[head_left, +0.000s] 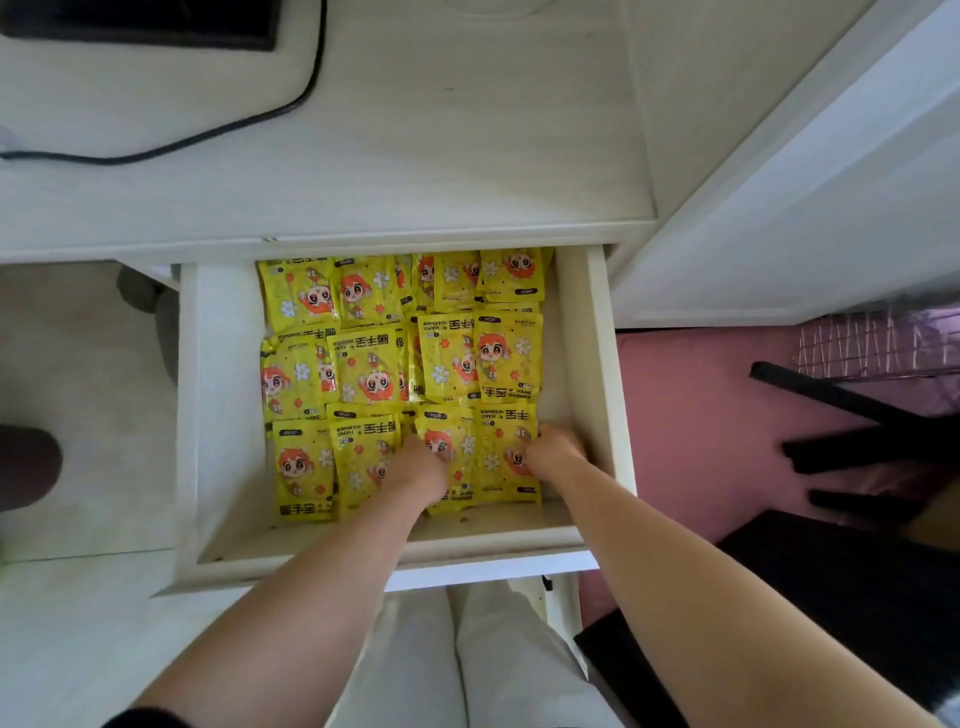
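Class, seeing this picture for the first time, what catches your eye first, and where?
Bright yellow plastic hand-warmer packets with a red-haired cartoon figure cover most of the open white wooden drawer at centre. The left hand and right hand touch the packets in its near right corner. A black cable curves over the white desktop above.

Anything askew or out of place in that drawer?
Nothing spilled or damaged. The hand warmer packets fill the drawer in rough rows, but their print faces mixed ways, and the back-right packets overlap crookedly. The left hand and right hand touch the front-right packets.
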